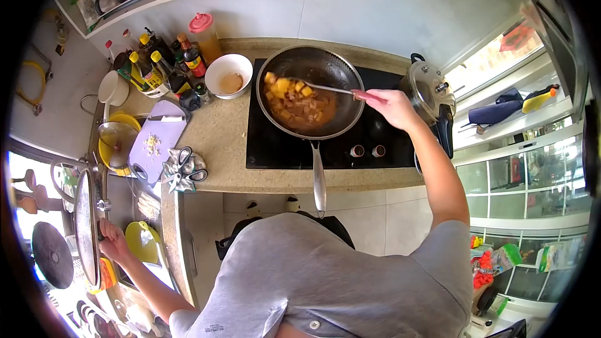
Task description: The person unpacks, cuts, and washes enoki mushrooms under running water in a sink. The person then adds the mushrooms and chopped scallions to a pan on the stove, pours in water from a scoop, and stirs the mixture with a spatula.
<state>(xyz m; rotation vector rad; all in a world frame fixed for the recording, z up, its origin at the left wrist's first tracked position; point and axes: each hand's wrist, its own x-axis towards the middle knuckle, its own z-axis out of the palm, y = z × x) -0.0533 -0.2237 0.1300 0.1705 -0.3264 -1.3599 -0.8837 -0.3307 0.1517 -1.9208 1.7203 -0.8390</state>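
In the head view my right hand (393,109) is closed round the pink handle of a metal spatula (335,89). The spatula's far end is inside the wok (312,54), under or among yellow chunks and pieces of meat (294,101) in brown sauce. The wok stands on the black cooktop (263,150), its long handle toward my body. Far to the left, my left hand (114,242) grips the dark knob of a glass pan lid (86,228). The lid is held on edge, above the sink area.
A white bowl (228,76) sits left of the cooktop, beside several sauce bottles (150,72). A purple cutting board (156,134) carries a knife (166,118) and chopped garlic-like bits. Scissors (184,166) lie near the counter edge. A pressure cooker (429,84) stands right of the wok.
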